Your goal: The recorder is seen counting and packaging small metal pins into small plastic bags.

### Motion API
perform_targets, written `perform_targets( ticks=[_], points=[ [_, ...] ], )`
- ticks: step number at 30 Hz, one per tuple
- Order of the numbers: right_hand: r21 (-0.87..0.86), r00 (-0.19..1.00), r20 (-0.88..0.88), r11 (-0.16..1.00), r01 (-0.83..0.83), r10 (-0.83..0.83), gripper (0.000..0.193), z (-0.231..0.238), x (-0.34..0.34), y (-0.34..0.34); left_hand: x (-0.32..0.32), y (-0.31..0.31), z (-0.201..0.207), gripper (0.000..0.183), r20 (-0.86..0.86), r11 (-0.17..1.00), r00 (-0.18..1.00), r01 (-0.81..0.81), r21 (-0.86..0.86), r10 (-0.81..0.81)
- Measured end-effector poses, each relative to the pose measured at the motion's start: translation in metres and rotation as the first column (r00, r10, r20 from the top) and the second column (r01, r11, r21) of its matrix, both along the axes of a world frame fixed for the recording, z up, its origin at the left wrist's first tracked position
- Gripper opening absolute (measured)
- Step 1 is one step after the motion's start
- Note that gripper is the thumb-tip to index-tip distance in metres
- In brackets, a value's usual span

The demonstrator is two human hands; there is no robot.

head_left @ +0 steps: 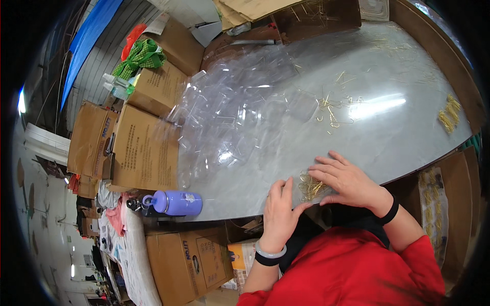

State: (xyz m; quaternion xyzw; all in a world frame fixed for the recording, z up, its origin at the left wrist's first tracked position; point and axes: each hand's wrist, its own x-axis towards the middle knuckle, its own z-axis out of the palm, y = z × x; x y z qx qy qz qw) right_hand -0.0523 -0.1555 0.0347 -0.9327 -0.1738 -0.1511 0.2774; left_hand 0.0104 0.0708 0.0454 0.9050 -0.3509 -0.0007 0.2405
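A small heap of thin gold wire pieces, which look like hooks, lies near the front edge of the grey tabletop. Flanking it on the left is my left hand, fingers stretched out and thumb pointing toward the heap. My right hand reaches over the heap's right side with its fingers spread, the fingertips at or just above the wires. Neither hand is closed around anything. Farther back, more bent gold wires are scattered loosely, and a bundled gold clump sits at the far right.
Clear plastic cases are piled across the table's left half. A purple bottle lies on its side by the front left edge. Cardboard boxes stand along the left, and a brown cardboard wall borders the right rim.
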Motion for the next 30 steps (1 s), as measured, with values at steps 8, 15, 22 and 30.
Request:
perform_targets(
  ticks=[8, 15, 22, 30],
  points=[
    [0.142, 0.998, -0.048, 0.990, -0.022, 0.029, 0.051, -0.003, -0.004, 0.000, 0.010, -0.008, 0.004, 0.050, -0.241, 0.990, 0.962, 0.109, -0.090, -0.128],
    [0.097, 0.999, 0.045, 0.995, 0.026, -0.030, 0.048, -0.005, -0.002, 0.001, 0.013, -0.031, 0.006, 0.056, -0.415, 0.942, 0.881, 0.091, -0.324, -0.228],
    [0.047, 0.986, 0.105, 0.991, 0.127, -0.131, 0.047, -0.004, -0.004, 0.001, 0.017, -0.031, -0.008, 0.053, -0.130, 0.938, 0.977, 0.119, -0.326, -0.169],
    [0.120, 0.996, 0.045, 0.990, 0.074, -0.080, 0.046, -0.007, -0.002, -0.002, 0.012, -0.036, -0.014, 0.026, -0.064, 0.990, 0.998, -0.036, -0.138, 0.027]
  ],
)
